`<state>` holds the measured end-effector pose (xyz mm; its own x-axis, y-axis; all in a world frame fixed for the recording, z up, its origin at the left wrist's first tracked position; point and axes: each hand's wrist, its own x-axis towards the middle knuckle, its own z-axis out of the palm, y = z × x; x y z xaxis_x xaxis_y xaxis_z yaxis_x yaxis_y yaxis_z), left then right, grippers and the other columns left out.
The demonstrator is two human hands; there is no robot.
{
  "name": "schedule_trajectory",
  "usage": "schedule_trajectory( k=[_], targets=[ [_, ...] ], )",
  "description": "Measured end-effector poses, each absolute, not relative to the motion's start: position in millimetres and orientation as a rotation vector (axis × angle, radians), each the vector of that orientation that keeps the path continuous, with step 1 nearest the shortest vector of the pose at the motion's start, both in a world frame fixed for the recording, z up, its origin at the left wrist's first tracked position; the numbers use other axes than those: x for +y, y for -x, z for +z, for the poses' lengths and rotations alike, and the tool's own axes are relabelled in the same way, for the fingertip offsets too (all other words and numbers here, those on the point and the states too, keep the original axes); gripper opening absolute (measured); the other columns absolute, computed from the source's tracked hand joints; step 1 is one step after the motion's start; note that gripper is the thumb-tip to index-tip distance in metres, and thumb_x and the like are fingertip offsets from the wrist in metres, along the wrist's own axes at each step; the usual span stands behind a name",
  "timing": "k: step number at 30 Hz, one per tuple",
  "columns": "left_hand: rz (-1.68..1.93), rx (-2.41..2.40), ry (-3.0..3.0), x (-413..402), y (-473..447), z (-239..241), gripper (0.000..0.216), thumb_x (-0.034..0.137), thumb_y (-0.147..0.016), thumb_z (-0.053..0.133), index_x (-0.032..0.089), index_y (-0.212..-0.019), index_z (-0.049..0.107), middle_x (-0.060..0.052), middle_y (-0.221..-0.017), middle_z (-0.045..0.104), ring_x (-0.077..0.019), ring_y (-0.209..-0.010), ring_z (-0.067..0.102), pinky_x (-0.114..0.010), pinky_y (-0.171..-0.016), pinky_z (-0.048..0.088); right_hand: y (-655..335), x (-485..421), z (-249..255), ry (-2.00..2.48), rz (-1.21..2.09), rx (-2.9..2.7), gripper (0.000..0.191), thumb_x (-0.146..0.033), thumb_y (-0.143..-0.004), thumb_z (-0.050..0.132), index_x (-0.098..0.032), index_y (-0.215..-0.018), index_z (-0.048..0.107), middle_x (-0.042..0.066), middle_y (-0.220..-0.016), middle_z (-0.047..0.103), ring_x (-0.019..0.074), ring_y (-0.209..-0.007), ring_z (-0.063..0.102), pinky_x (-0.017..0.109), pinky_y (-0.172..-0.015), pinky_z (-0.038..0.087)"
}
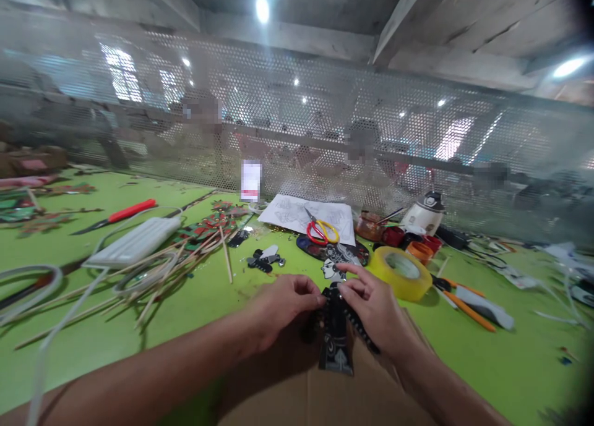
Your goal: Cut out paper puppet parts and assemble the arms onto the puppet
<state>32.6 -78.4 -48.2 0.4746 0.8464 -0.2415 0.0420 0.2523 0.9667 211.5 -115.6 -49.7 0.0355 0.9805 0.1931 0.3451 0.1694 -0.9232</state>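
A flat black-and-white jointed puppet figure [336, 339] is held over a piece of brown cardboard [288, 389]. Its white-faced head [329, 269] points away from me, and its patterned lower end hangs toward me. My left hand [288, 305] pinches the upper body's left edge between thumb and fingertips. On the other side, my right hand [374, 299] grips near the shoulder, thumb against the body and index finger by the head. A dark strip of the figure runs under my right palm. Whether a small fastener sits between my fingertips is too small to tell.
Ahead lie red-and-yellow scissors [320, 231] on a drawing sheet [283, 211]. Black cut pieces [262, 262] are beyond my left hand. Tape [424, 281] and an orange-handled tool [476, 311] lie right; a power strip [139, 243], sticks [153, 296] and red-handled knife [132, 211] left. Perforated mesh [288, 123] stands behind.
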Motion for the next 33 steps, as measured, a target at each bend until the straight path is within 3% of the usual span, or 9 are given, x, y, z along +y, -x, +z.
schedule_trajectory(
  k=[11, 17, 26, 33],
  targets=[
    [0.633, 0.943, -1.325, -78, -31, -48, 0.037, 0.043, -0.059, 0.076, 0.016, -0.077, 0.058, 0.003, -0.062, 0.055, -0.0093, -0.052, 0.042, -0.024, -0.051, 0.025, -201, -128, -36, 1.298, 0.883, -1.433, 0.046, -0.04, -0.081, 0.058, -0.011, -0.116, 0.057, 0.001, -0.07, 0.06, 0.0154, -0.063, 0.051, 0.026, -0.06, 0.039],
    [0.585, 0.931, -1.275, -80, -32, -46, 0.04, 0.046, -0.056, 0.079, 0.015, -0.072, 0.059, 0.002, -0.059, 0.056, -0.0099, -0.051, 0.043, -0.024, -0.052, 0.027, -201, -126, -39, 1.291, 0.893, -1.416, 0.047, -0.04, -0.08, 0.058, -0.011, -0.117, 0.057, 0.002, -0.071, 0.06, 0.0158, -0.064, 0.052, 0.026, -0.06, 0.04],
    [0.611, 0.875, -1.237, -81, -32, -48, 0.033, 0.039, -0.058, 0.077, 0.016, -0.071, 0.058, 0.001, -0.063, 0.057, -0.0119, -0.056, 0.048, -0.025, -0.056, 0.032, -201, -127, -41, 1.324, 0.846, -1.558, 0.046, -0.037, -0.082, 0.055, -0.011, -0.12, 0.056, -0.002, -0.069, 0.051, 0.0138, -0.061, 0.048, 0.025, -0.057, 0.036],
    [0.631, 0.908, -1.271, -80, -32, -48, 0.027, 0.036, -0.061, 0.075, 0.016, -0.072, 0.06, 0.003, -0.059, 0.053, -0.0103, -0.053, 0.043, -0.024, -0.053, 0.028, -203, -123, -42, 1.267, 1.001, -1.457, 0.048, -0.032, -0.074, 0.064, -0.014, -0.118, 0.057, -0.003, -0.068, 0.051, 0.0138, -0.064, 0.049, 0.025, -0.059, 0.037]
  ],
)
